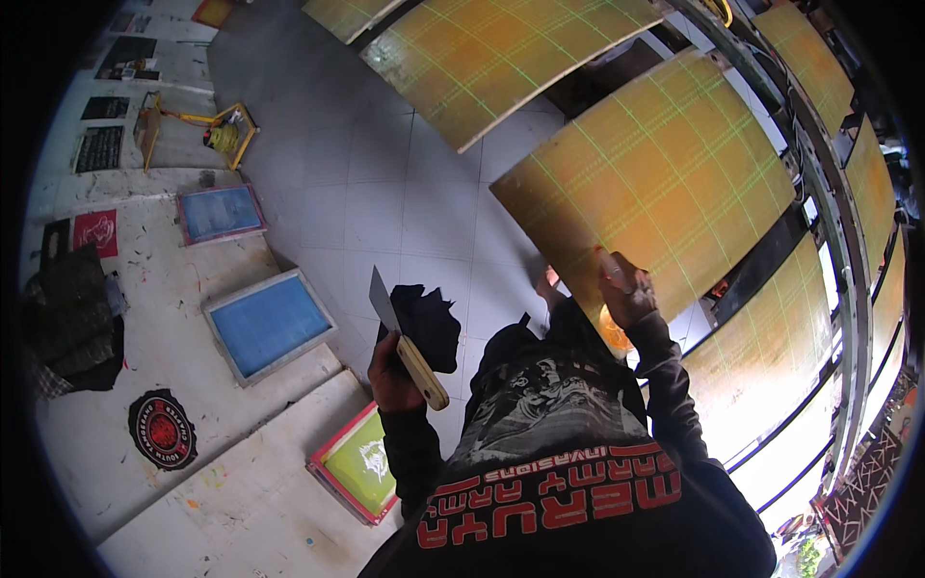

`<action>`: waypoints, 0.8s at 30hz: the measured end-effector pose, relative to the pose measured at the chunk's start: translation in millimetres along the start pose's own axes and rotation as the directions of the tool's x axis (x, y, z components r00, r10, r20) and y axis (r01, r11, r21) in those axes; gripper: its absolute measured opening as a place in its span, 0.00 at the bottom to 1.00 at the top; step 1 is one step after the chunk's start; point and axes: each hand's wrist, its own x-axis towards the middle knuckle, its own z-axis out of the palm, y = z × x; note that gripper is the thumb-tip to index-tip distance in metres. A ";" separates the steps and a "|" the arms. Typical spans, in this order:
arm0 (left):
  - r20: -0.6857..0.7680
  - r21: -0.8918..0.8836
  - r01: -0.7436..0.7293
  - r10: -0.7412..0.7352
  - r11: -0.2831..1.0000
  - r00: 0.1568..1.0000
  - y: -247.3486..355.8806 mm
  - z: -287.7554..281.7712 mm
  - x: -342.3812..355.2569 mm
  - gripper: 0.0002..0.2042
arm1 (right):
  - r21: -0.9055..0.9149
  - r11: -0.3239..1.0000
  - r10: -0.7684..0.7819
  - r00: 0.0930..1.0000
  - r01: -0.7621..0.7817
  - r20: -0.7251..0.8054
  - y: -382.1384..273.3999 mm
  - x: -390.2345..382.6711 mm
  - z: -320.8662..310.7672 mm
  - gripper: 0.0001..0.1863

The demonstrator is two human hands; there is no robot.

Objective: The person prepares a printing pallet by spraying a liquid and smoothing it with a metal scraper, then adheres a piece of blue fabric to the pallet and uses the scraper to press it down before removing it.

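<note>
My left hand [393,378] is closed round a flat tool [421,371] with a pale wooden handle and a thin grey pointed blade, tilted up and left. Just right of the blade is a piece of black cloth [426,326]; whether the same hand holds it I cannot tell. My right hand [628,291] rests at the near left edge of a yellow-brown board [665,178] marked with green grid lines. Its fingers are bent together against the surface, and anything between them is hidden. An orange patch [613,332] glows below this hand.
More gridded boards [511,58] sit along the right on a metal rack [819,144]. At left, a white table [231,472] bears blue-mesh frames [270,326], a green-mesh frame [361,464], a round black-and-red patch [162,430] and dark cloth [72,323]. Tiled floor [376,183] lies between.
</note>
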 end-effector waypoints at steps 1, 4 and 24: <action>0.025 -0.014 0.008 -0.008 1.000 1.000 8.9 6.5 10.9 0.25 | -0.015 1.000 0.023 1.000 -0.023 -0.003 9.5 3.0 0.3 0.19; -0.049 -0.024 0.049 -0.050 0.998 0.998 24.0 13.5 39.3 0.24 | 0.440 0.863 0.314 0.946 -0.250 -0.078 65.3 13.3 3.4 0.19; -0.018 0.131 0.111 -0.109 0.985 0.994 123.7 50.3 228.7 0.10 | 0.085 0.994 0.066 0.998 -0.064 -0.018 -32.7 159.1 98.1 0.22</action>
